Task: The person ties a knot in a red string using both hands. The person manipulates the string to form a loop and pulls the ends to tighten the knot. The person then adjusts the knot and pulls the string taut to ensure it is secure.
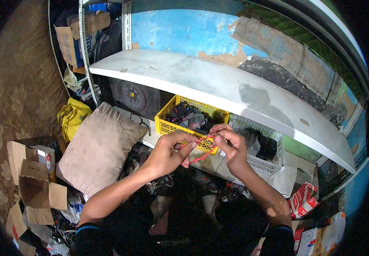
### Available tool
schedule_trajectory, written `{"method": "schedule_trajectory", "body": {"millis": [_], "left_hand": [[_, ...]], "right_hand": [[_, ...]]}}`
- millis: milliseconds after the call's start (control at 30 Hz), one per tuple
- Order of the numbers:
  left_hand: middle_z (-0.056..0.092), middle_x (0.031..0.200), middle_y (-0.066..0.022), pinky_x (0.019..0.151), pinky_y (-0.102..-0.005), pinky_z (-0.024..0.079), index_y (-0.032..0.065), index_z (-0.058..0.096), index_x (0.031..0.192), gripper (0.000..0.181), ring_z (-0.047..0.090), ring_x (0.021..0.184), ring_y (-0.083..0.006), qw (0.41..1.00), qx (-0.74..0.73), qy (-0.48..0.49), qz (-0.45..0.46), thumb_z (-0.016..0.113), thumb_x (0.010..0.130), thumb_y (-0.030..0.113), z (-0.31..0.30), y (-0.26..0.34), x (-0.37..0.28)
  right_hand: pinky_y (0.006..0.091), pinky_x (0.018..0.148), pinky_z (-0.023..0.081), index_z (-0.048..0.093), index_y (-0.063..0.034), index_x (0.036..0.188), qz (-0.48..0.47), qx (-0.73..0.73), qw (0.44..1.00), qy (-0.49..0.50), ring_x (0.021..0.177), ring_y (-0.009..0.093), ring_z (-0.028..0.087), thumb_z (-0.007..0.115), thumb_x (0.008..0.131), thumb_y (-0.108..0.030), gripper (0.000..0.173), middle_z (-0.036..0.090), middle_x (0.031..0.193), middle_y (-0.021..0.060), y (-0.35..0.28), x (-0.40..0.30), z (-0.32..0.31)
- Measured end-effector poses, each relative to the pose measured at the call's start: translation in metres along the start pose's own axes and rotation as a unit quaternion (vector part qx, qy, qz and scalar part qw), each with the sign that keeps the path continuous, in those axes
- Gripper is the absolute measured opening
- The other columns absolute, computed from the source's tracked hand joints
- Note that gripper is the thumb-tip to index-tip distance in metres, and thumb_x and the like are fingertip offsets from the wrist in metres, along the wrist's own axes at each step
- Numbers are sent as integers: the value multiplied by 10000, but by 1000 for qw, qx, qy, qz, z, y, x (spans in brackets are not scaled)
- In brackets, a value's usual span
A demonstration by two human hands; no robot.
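My left hand [172, 153] pinches a red twisted cord or wire [203, 157] between thumb and fingers. A short way to the right, my right hand [230, 144] grips another part of the same strand, and thin brownish-red ends show above its fingers. Between the two hands the strand crosses near the fingertips, and a slack length hangs in a loop below. Both hands are held up in front of a yellow plastic crate [166, 128], which contains dark tangled items and a clear plastic bag [194, 121]. Whether the strand is knotted or only twisted I cannot tell.
A white metal shelf [171, 72] spans above the crates. Right of the yellow crate stands a white plastic crate [266, 163] with dark contents. A beige cushion [98, 153] lies at left, near open cardboard boxes [35, 188]. Red-and-white packaging [303, 201] lies at right.
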State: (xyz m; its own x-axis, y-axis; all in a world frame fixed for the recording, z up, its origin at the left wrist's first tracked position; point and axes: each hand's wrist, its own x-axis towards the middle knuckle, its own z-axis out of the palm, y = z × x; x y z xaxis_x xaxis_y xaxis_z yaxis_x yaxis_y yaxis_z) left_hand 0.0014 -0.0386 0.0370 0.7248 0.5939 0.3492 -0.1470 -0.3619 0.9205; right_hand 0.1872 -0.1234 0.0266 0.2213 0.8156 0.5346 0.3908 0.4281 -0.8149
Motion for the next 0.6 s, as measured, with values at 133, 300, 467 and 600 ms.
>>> {"method": "schedule_trajectory", "body": {"millis": [133, 300, 467, 600], "left_hand": [[595, 734, -77, 511, -264, 505, -34, 624, 927, 133, 609, 582, -141, 991, -120, -16, -55, 580, 910, 91, -6, -5, 2], [591, 731, -67, 552, -287, 528, 3, 606, 934, 182, 608, 642, -154, 946, -268, -34, -179, 526, 939, 166, -4, -11, 5], [594, 734, -65, 597, -270, 513, 11, 555, 915, 237, 596, 639, -150, 925, -320, -94, -182, 456, 969, 219, -2, -14, 6], [595, 730, -62, 608, -253, 493, 19, 548, 907, 230, 588, 651, -127, 934, -291, -151, -142, 449, 979, 215, -1, -17, 5]], "right_hand": [[322, 884, 411, 628, 56, 782, -5, 7, 1000, -10, 1007, 222, 532, 582, 860, -105, 184, 566, 1011, 129, 6, 2, -2], [318, 853, 427, 610, 62, 777, -66, -29, 997, -10, 963, 213, 543, 590, 845, -66, 146, 562, 1006, 127, 21, 3, -3], [325, 833, 422, 587, 46, 747, -110, -76, 991, -7, 915, 204, 540, 600, 848, -90, 169, 558, 1003, 118, 20, 6, -5], [336, 850, 446, 624, 63, 806, -104, -94, 990, -3, 955, 250, 576, 615, 791, -6, 71, 585, 995, 145, 16, 7, -8]]}}
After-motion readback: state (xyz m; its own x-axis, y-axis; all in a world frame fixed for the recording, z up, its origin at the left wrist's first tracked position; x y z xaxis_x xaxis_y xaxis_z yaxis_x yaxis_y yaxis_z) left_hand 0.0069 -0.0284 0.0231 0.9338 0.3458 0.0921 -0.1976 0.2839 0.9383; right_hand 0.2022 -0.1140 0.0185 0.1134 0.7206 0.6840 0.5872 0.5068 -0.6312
